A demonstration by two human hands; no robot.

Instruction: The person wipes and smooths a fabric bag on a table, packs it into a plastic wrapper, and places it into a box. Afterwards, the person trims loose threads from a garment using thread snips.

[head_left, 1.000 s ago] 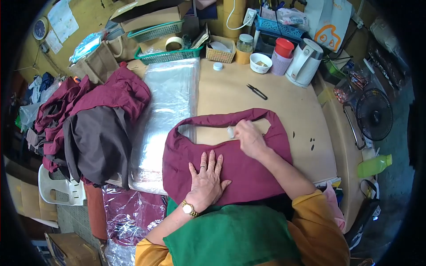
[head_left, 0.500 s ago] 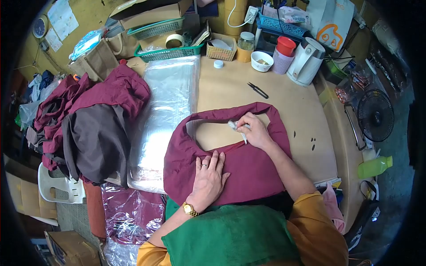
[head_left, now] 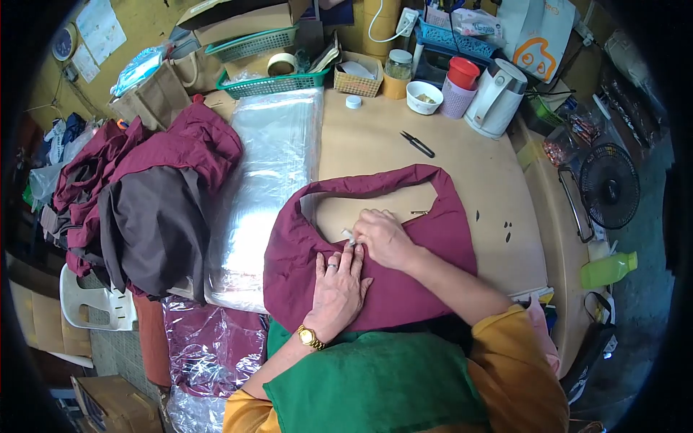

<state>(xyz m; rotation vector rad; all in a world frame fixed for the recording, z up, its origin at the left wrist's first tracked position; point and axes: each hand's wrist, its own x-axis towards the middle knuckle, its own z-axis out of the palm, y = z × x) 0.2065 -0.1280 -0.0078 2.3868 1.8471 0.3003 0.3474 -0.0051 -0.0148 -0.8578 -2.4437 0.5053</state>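
Note:
A maroon fabric shoulder bag lies flat in front of me, its curved strap looping away at the top. My left hand rests on the bag with fingers stretched out, pressing the cloth near the opening. Just beyond those fingertips, my right hand pinches a small white piece against the opening's edge. Its exact kind is too small to make out. A metal zip pull shows at the right end of the opening.
Clear plastic sleeves are stacked left of the bag, beside a heap of maroon and dark cloth. Black thread snips lie beyond the strap. A white bowl, a lidded cup and an electric kettle stand at the back.
My right hand has moved left along the bag's opening with the white piece, from the right end to my left fingertips. The zip pull is now uncovered. My left hand stays in place.

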